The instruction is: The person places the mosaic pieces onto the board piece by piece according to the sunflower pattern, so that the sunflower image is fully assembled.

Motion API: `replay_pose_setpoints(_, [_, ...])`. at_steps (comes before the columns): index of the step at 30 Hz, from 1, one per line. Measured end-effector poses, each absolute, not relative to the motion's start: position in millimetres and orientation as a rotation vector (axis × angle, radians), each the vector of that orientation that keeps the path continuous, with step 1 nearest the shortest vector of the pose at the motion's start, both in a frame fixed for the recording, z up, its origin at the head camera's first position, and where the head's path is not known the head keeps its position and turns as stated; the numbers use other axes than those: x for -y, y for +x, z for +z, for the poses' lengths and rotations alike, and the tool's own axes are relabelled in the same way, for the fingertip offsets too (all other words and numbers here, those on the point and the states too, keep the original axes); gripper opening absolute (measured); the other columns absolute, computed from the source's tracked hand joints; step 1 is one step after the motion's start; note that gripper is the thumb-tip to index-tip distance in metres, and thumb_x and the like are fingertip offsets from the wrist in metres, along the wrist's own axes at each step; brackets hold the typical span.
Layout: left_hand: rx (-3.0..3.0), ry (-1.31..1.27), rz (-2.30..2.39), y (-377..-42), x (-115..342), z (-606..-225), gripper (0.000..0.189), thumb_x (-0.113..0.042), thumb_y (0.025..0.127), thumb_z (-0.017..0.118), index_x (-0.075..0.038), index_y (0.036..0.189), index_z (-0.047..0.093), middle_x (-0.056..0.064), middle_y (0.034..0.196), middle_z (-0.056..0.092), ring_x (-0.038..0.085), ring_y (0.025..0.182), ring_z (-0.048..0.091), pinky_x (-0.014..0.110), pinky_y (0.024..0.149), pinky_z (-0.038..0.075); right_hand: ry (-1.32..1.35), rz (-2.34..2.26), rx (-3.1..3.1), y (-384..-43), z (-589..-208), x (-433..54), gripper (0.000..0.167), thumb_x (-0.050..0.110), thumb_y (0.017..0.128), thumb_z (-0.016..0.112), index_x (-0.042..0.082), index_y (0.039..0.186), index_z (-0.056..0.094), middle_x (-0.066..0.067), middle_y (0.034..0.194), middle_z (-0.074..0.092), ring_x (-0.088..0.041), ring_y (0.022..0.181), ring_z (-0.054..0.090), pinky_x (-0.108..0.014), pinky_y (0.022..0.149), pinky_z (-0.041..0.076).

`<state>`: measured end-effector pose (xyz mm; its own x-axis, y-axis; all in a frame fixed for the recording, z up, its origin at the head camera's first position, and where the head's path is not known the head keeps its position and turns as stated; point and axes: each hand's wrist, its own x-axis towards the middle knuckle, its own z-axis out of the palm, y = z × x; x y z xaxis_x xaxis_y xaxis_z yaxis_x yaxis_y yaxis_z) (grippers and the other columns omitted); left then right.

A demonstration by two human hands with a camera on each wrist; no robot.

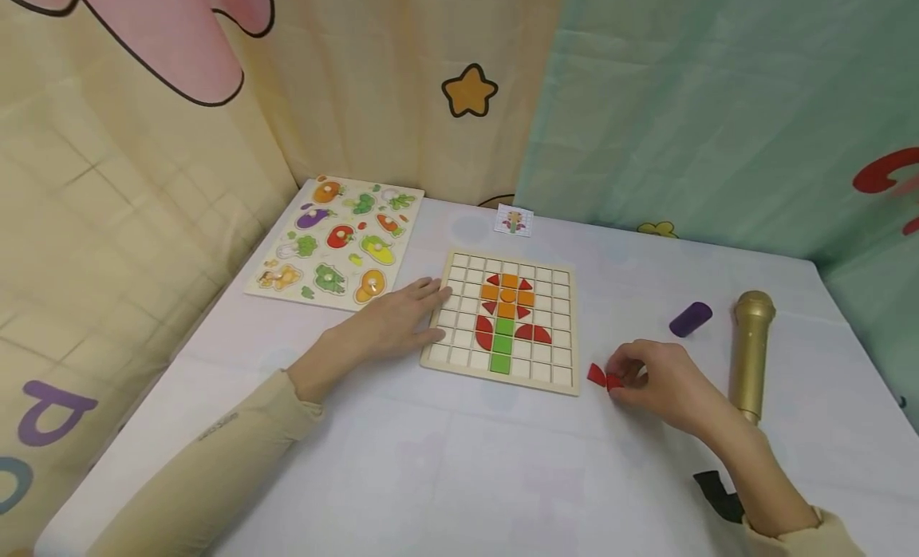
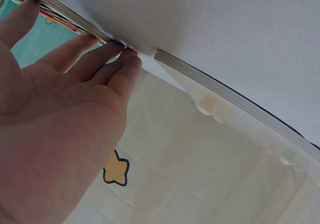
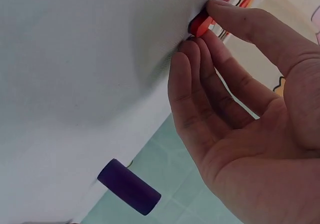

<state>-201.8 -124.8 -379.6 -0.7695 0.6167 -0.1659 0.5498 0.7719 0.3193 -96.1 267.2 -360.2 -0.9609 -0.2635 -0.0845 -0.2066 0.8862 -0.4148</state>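
My left hand (image 1: 391, 321) lies with its fingers extended at the left edge of a wooden grid board (image 1: 495, 383). On the board, orange, red and green pieces form a flower, with a green stem (image 1: 502, 344) and red leaf pieces on both sides. To the right of the board, my right hand (image 1: 660, 381) pinches a small red piece (image 3: 201, 24) between thumb and fingertips, close over the table. A second red piece (image 1: 596, 374) lies beside it, near the board's lower right corner.
A vegetable puzzle board (image 1: 287, 258) lies at the back left, and a small picture card (image 1: 514, 220) behind the grid board. On the right are a purple cylinder (image 1: 691, 319), a gold microphone (image 1: 751, 357) and a black item (image 1: 714, 493) by the right forearm. Curtains border the table.
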Motion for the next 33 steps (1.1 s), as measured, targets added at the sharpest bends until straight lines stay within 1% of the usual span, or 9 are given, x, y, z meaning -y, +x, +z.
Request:
replay_pose_setpoints(7, [-2.708, 0.921, 0.342, -202.4, 124.0, -380.9, 0.076, -0.045, 0.106, 0.061, -0.011, 0.167, 0.031, 0.013, 0.174, 0.024, 0.031, 0.163, 0.020, 0.049, 0.130, 0.028, -0.379, -0.571, -2.939, -102.7, -358.7, -265.3, 0.019, 0.010, 0.081, 0.088, 0.013, 0.095, 0.075, 0.007, 0.083, 0.069, -0.012, 0.080, 0.063, -0.029, 0.070, 0.058])
replay_pose_setpoints(13, [-2.706, 0.909, 0.346, -202.0, 123.9, -380.5, 0.076, -0.044, 0.106, 0.062, -0.011, 0.167, 0.031, 0.013, 0.175, 0.024, 0.031, 0.163, 0.019, 0.049, 0.130, 0.028, -0.418, -0.593, -2.983, -119.0, -354.3, -252.9, 0.016, 0.010, 0.084, 0.085, 0.011, 0.096, 0.075, 0.005, 0.084, 0.070, -0.014, 0.081, 0.064, -0.029, 0.069, 0.057])
replay_pose_setpoints(16, [-2.705, 0.904, 0.351, -201.6, 124.0, -380.2, 0.076, -0.044, 0.106, 0.062, -0.011, 0.167, 0.031, 0.013, 0.175, 0.024, 0.031, 0.163, 0.019, 0.049, 0.130, 0.028, -0.450, -0.619, -2.976, -130.5, -352.0, -238.3, 0.017, 0.011, 0.086, 0.085, 0.009, 0.100, 0.075, 0.003, 0.086, 0.071, -0.017, 0.083, 0.065, -0.031, 0.071, 0.058])
replay_pose_setpoints(20, [-2.701, 0.899, 0.359, -201.1, 123.3, -379.0, 0.076, -0.044, 0.106, 0.062, -0.012, 0.167, 0.031, 0.012, 0.174, 0.025, 0.031, 0.163, 0.020, 0.049, 0.130, 0.028, -0.479, -0.635, -2.952, -145.9, -348.8, -215.0, 0.021, 0.013, 0.088, 0.085, 0.008, 0.105, 0.074, 0.000, 0.090, 0.072, -0.020, 0.087, 0.065, -0.034, 0.077, 0.059])
replay_pose_setpoints(25, [-2.701, 0.899, 0.344, -201.3, 123.0, -378.8, 0.076, -0.045, 0.106, 0.062, -0.013, 0.167, 0.031, 0.012, 0.175, 0.025, 0.031, 0.163, 0.020, 0.049, 0.130, 0.028, -0.525, -0.642, -2.935, -162.4, -348.4, -182.2, 0.022, 0.015, 0.089, 0.085, 0.008, 0.107, 0.075, -0.002, 0.095, 0.074, -0.020, 0.090, 0.066, -0.038, 0.084, 0.062])
replay_pose_setpoints(33, [-2.703, 0.898, 0.345, -201.2, 123.8, -378.3, 0.076, -0.045, 0.106, 0.062, -0.013, 0.167, 0.030, 0.012, 0.175, 0.024, 0.031, 0.163, 0.019, 0.049, 0.131, 0.026, -0.722, -0.636, -2.918, -182.8, -348.6, -136.1, 0.018, 0.012, 0.089, 0.084, 0.007, 0.104, 0.074, -0.003, 0.093, 0.073, -0.019, 0.084, 0.063, -0.033, 0.079, 0.058])
